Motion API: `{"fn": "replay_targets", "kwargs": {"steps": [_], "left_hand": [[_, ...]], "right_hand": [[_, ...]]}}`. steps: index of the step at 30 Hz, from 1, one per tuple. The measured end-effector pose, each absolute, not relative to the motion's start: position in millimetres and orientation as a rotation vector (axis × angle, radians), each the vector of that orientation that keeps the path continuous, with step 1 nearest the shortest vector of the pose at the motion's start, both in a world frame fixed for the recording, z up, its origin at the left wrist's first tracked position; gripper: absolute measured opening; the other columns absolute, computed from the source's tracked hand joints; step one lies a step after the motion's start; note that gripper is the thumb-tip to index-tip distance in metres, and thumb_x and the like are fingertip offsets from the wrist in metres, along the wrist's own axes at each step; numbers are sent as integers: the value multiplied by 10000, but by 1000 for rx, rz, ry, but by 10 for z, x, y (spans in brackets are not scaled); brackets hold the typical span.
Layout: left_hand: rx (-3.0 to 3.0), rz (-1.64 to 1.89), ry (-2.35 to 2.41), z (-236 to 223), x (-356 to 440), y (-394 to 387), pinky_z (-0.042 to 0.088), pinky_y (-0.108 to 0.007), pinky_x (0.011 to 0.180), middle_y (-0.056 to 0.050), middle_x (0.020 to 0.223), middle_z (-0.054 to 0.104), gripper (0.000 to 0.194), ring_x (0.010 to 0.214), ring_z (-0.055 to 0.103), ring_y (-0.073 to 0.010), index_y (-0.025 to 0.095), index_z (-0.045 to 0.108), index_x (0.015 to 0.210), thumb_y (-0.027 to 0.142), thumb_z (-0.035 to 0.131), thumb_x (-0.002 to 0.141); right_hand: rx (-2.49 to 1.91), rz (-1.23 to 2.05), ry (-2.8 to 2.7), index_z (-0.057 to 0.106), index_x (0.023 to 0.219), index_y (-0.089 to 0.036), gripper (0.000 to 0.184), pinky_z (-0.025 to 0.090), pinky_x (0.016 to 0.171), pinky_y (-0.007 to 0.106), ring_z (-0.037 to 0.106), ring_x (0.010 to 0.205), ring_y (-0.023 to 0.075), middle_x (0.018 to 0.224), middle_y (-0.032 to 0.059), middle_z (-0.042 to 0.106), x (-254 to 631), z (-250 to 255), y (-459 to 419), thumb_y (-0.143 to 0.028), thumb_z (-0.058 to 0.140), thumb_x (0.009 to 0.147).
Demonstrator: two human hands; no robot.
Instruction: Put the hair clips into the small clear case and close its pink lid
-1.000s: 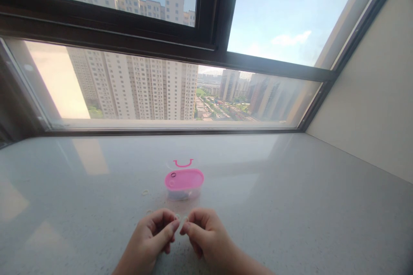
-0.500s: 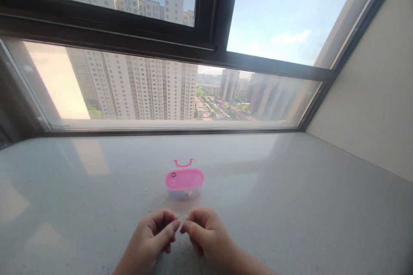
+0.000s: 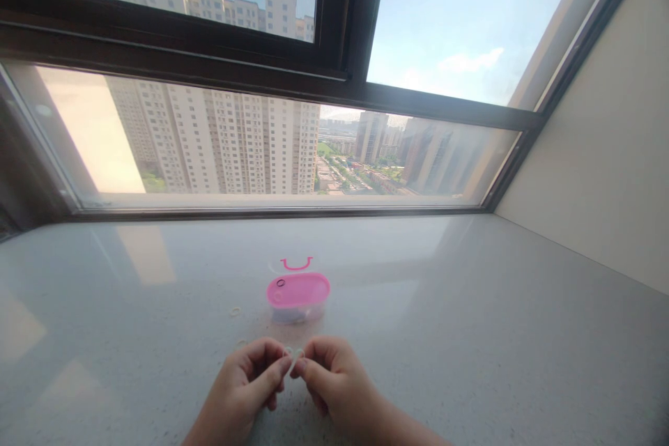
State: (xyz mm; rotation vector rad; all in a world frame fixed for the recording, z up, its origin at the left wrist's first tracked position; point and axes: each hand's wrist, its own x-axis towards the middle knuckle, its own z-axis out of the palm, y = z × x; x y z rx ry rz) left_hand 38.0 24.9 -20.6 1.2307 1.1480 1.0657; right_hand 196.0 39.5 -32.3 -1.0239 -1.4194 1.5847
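My left hand (image 3: 245, 380) and my right hand (image 3: 334, 376) are close together at the bottom middle, each in a pinch of thumb and forefinger. Between the fingertips shows a thin, whitish rubber band (image 3: 293, 361), looped at both ends; whether it is one band or two linked ones I cannot tell. Just beyond stands a clear box with a pink oval lid (image 3: 306, 289). On that lid lie a black band (image 3: 281, 283) and a faint pale one. Left of the box a whitish band (image 3: 235, 311) rests on the pale speckled sill (image 3: 444, 334).
Behind the box lies a pink U-shaped handle (image 3: 297, 265). Another pale band (image 3: 241, 343) is partly visible by my left hand. A dark window frame (image 3: 293, 214) borders the sill at the back, and a white wall (image 3: 601, 153) rises on the right.
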Motion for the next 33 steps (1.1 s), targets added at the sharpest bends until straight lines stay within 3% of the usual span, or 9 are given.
{"fn": "replay_targets", "kwargs": {"steps": [33], "left_hand": [[1231, 1067, 1143, -221, 378, 242, 350, -208, 443, 48, 506, 504, 285, 442, 434, -97, 151, 633, 657, 429, 677, 706]], "right_hand": [[-1073, 1553, -1446, 555, 632, -160, 240, 206, 333, 184, 298, 305, 51, 351, -110, 362, 1949, -348, 395, -372, 610, 731]]}}
